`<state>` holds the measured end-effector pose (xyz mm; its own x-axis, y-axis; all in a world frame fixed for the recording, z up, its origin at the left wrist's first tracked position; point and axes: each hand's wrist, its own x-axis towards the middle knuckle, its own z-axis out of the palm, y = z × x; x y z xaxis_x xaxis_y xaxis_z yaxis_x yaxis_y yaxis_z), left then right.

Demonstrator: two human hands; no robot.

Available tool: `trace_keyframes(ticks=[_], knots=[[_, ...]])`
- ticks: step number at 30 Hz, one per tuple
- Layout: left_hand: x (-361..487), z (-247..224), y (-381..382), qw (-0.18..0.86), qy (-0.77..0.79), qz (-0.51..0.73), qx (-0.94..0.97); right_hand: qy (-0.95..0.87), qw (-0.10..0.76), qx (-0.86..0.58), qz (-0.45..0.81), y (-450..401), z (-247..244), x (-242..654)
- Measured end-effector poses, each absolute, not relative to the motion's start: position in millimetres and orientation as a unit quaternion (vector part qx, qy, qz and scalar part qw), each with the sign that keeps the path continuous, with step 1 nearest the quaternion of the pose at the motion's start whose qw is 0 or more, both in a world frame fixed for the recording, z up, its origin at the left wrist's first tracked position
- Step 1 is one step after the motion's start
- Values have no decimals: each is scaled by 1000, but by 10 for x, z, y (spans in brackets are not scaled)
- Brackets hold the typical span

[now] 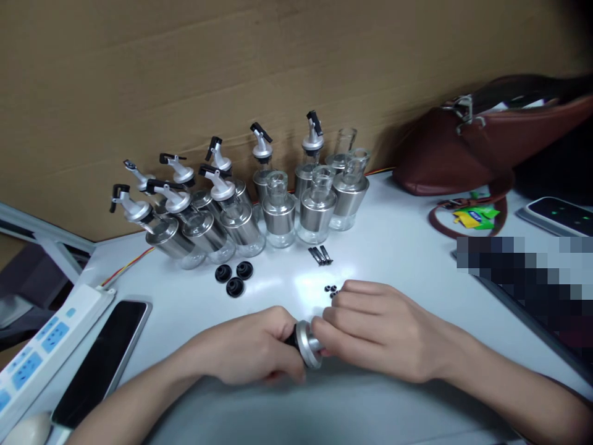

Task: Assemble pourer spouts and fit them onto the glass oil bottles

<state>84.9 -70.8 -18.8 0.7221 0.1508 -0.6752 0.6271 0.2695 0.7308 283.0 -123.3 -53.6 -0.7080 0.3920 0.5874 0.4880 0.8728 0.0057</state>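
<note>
Between my two hands, above the table's near part, is a silver pourer top (307,343) with a black stopper end. My left hand (259,346) is closed round the black end. The fingers of my right hand (380,330) wrap the silver spout side, hiding most of it. Just beyond my right hand lie several tiny black rings (330,288), partly covered by it. Farther back are several small black levers (320,255). Three black round stoppers (235,286) rest to the left, in front of the bottles.
Glass bottles with metal sleeves (241,225) line the cardboard wall (231,62), several with pourers and several with bare necks (323,179). A phone (104,361) and power strip (50,346) lie left. At right are a brown bag (500,142) and green-yellow packets (477,217).
</note>
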Motion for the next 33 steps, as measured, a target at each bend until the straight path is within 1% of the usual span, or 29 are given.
trace_keyframes(ticks=[6,8,9,11,13,15,16,18,20,23,25,27,29,31,33], knots=[[902,-233,-701,816,281,-196,466,-890,371,-191,-182,-1243,-485,2819],[910,-227,-732,821,271,-208,457,-887,372,-186,-200,-1265,-457,2837],[906,-209,-755,807,280,-206,477,-890,361,-187,-206,-1282,-445,2848],[882,-142,-815,726,324,-172,581,-898,326,-201,-218,-1328,-439,2864],[846,-57,-884,585,359,-115,718,-895,303,-242,-221,-1375,-462,2864],[814,4,-947,462,347,-92,811,-885,313,-275,-208,-1406,-500,2847],[802,14,-974,420,332,-96,839,-887,321,-272,-189,-1411,-514,2834],[786,-8,-1015,337,306,-76,887,-892,343,-268,-121,-1404,-516,2808],[772,-65,-1040,208,275,1,939,-881,379,-284,-4,-1385,-478,2785],[713,-117,-1031,-3,222,137,965,-804,430,-326,250,-1353,-404,2771],[635,-90,-975,-89,246,161,952,-702,459,-350,417,-1327,-386,2781],[542,-34,-879,-150,351,129,915,-608,497,-364,501,-1292,-404,2801],[469,6,-767,-191,462,53,864,-565,525,-376,514,-1254,-443,2819],[448,0,-672,-193,496,-39,846,-560,527,-389,507,-1218,-484,2830],[478,-49,-616,-168,473,-110,858,-560,520,-402,504,-1189,-516,2838]])
